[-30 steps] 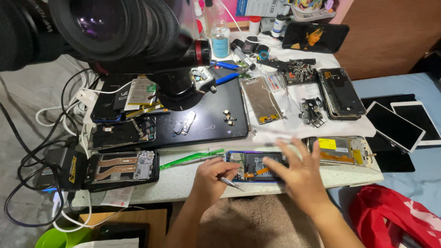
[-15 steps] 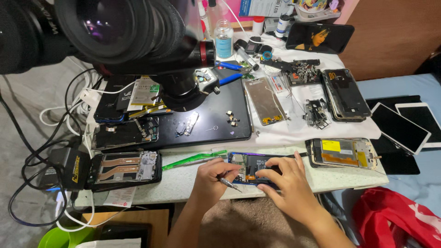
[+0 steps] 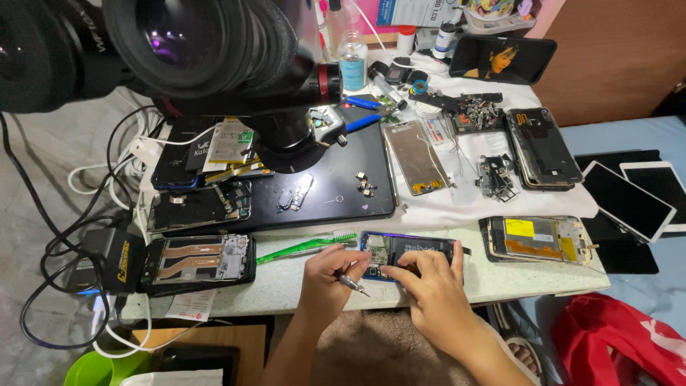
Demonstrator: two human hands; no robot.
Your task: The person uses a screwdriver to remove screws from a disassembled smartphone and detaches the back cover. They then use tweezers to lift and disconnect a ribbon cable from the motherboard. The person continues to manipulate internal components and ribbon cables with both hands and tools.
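- Left hand (image 3: 330, 275) closed around a small screwdriver (image 3: 353, 285), tip pointing to 4 o'clock, just off the opened phone (image 3: 407, 251).
- Right hand (image 3: 429, 286) spread flat, fingertips pressing the phone down; it grips nothing.
- Phone lies back-open at the bench (image 3: 286, 282) near edge, 6 o'clock from the microscope (image 3: 214, 50). Green toothbrush (image 3: 304, 248) at its 9 o'clock, another stripped phone (image 3: 539, 239) at 3 o'clock.
- Handling, my read: light, thin, stiff frame, but the exposed board and flex are fragile. Hold by the long side edges, keep fingers off the internals.
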